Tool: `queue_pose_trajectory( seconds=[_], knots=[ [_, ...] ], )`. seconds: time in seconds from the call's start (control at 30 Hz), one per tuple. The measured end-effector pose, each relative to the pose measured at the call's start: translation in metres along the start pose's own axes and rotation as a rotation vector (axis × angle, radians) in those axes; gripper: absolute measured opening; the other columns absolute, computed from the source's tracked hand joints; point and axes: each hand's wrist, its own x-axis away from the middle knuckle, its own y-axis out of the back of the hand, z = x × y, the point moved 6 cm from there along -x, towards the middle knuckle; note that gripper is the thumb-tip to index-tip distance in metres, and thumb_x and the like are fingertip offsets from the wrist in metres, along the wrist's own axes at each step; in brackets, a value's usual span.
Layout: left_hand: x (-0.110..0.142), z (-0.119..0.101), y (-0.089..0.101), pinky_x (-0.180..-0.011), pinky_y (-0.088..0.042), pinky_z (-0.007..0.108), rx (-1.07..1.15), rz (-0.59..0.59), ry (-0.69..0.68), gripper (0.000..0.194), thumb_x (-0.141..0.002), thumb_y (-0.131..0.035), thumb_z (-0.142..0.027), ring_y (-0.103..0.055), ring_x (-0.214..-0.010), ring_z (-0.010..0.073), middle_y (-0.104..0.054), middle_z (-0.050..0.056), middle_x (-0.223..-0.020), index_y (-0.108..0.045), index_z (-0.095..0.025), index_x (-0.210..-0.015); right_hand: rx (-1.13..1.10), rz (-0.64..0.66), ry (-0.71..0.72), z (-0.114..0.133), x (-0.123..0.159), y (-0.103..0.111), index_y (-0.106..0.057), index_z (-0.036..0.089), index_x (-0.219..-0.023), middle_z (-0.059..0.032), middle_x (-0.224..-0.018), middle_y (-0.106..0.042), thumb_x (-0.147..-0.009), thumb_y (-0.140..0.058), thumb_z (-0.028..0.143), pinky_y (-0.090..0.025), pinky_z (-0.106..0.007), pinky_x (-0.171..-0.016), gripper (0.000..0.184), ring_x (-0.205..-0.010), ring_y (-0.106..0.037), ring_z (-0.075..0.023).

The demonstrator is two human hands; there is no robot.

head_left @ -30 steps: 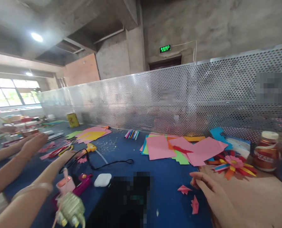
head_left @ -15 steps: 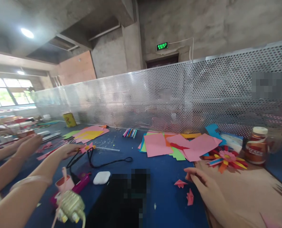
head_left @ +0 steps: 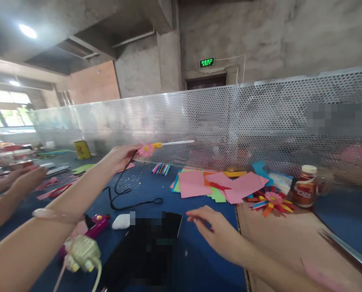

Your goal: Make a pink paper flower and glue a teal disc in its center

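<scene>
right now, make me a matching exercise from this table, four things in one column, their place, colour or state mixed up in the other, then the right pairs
1. jar
2. left hand
3. marker pens
4. tin

A. yellow, near the perforated panel
B. lying in a row, left of the coloured sheets
C. raised, fingers at a pink flower
D. pale lid on, right of the multicoloured paper flower

Pairs: 1-D, 2-C, 3-B, 4-A

You get daylight from the windows [head_left: 9,107] and a glaring ceiling lamp [head_left: 28,31]; soft blur, stretched edges.
</scene>
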Motion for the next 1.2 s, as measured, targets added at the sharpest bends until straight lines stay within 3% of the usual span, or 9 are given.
queue_pose_trajectory(
  seconds=[0.1,0.23,0.33,0.43,0.57,0.77,0.93,1.07,1.2],
  knots=[
    [0.021,-0.011,-0.07,-0.076,-0.049,0.027,0.082,0.101,-0.035,0.014,-0.068,-0.064,-0.011,-0.061,-0.082,0.0176,-0.066,0.01,-0.083,-0.065,-0.006,-0.081,-0.273,-0.091,-0.075,0.001,-0.033,0.018,-0.06,0.017,-0.097,-0.0081,-0.101,-0.058,-0.086,-0.04,0.038,-0.039,-0.038,-0.089,0.031,-0.096,-0.052,-0.0199],
    [0.073,-0.019,-0.149,-0.076,-0.05,0.026,0.176,0.231,-0.055,0.005,-0.065,-0.065,-0.014,-0.062,-0.082,0.0175,-0.067,0.005,-0.075,-0.067,-0.012,-0.069,-0.702,-0.14,-0.02,0.008,-0.059,0.053,-0.046,0.017,-0.111,-0.0094,-0.122,-0.046,-0.09,-0.023,0.051,-0.041,-0.034,-0.092,0.046,-0.108,-0.047,-0.0165],
    [0.114,-0.015,-0.187,-0.07,-0.051,0.028,0.227,0.311,-0.029,0.009,-0.068,-0.063,-0.022,-0.063,-0.078,0.0186,-0.066,0.004,-0.07,-0.067,-0.014,-0.07,-1.093,-0.13,0.14,0.026,-0.051,0.075,-0.047,0.019,-0.108,-0.0051,-0.127,-0.042,-0.092,-0.029,0.04,-0.036,-0.031,-0.097,0.031,-0.114,-0.042,-0.015],
    [0.147,-0.004,-0.21,-0.075,-0.049,0.029,0.406,0.396,0.072,0.007,-0.065,-0.066,-0.02,-0.062,-0.081,0.0184,-0.066,0.005,-0.071,-0.067,-0.015,-0.07,-1.188,-0.136,0.139,0.038,-0.03,0.086,-0.05,0.019,-0.109,-0.0042,-0.123,-0.047,-0.091,-0.031,0.033,-0.034,-0.029,-0.098,0.029,-0.115,-0.042,-0.0148],
    [0.172,0.003,-0.213,-0.08,-0.046,0.028,0.537,0.407,0.1,0.011,-0.068,-0.067,-0.022,-0.061,-0.083,0.0165,-0.067,0.006,-0.081,-0.066,-0.015,-0.076,-1.189,-0.132,0.031,0.051,-0.006,0.089,-0.058,0.016,-0.093,-0.0051,-0.101,-0.059,-0.082,-0.042,0.023,-0.041,-0.029,-0.09,0.02,-0.104,-0.051,-0.0169],
    [0.186,-0.004,-0.19,-0.076,-0.046,0.026,0.649,0.419,0.17,0.011,-0.078,-0.058,-0.027,-0.06,-0.076,0.0118,-0.065,0.003,-0.087,-0.063,-0.017,-0.082,-1.272,-0.352,-0.047,0.062,0.011,0.093,-0.053,0.016,-0.08,-0.003,-0.077,-0.061,-0.069,-0.047,0.012,-0.046,-0.029,-0.08,0.014,-0.081,-0.057,-0.0154],
    [0.165,-0.036,-0.155,-0.065,-0.048,0.02,0.419,0.198,-0.165,0.008,-0.074,-0.063,-0.023,-0.056,-0.061,0.008,-0.06,-0.001,-0.062,-0.064,-0.016,-0.072,-1.057,-0.518,0.065,0.081,0.028,0.114,-0.051,0.013,-0.092,-0.0053,-0.069,-0.059,-0.072,-0.042,0.015,-0.046,-0.028,-0.077,0.022,-0.074,-0.057,-0.0151],
    [0.144,-0.038,-0.163,-0.062,-0.05,0.021,0.304,0.281,-0.19,0.012,-0.074,-0.061,-0.027,-0.058,-0.062,0.0096,-0.063,0.001,-0.067,-0.065,-0.016,-0.078,-0.849,-0.496,0.069,0.093,0.041,0.13,-0.053,0.015,-0.096,-0.0028,-0.069,-0.054,-0.074,-0.044,0.021,-0.046,-0.025,-0.053,0.025,-0.055,-0.052,-0.0129],
    [0.131,-0.035,-0.165,-0.066,-0.052,0.023,0.094,0.163,-0.319,0.015,-0.07,-0.064,-0.024,-0.063,-0.071,0.013,-0.067,0.003,-0.076,-0.066,-0.018,-0.083,-0.681,-0.438,0.075,0.098,0.05,0.14,-0.053,0.018,-0.098,-0.0014,-0.071,-0.053,-0.074,-0.05,0.025,-0.036,-0.021,-0.037,0.025,-0.044,-0.046,-0.0098]
  ],
)
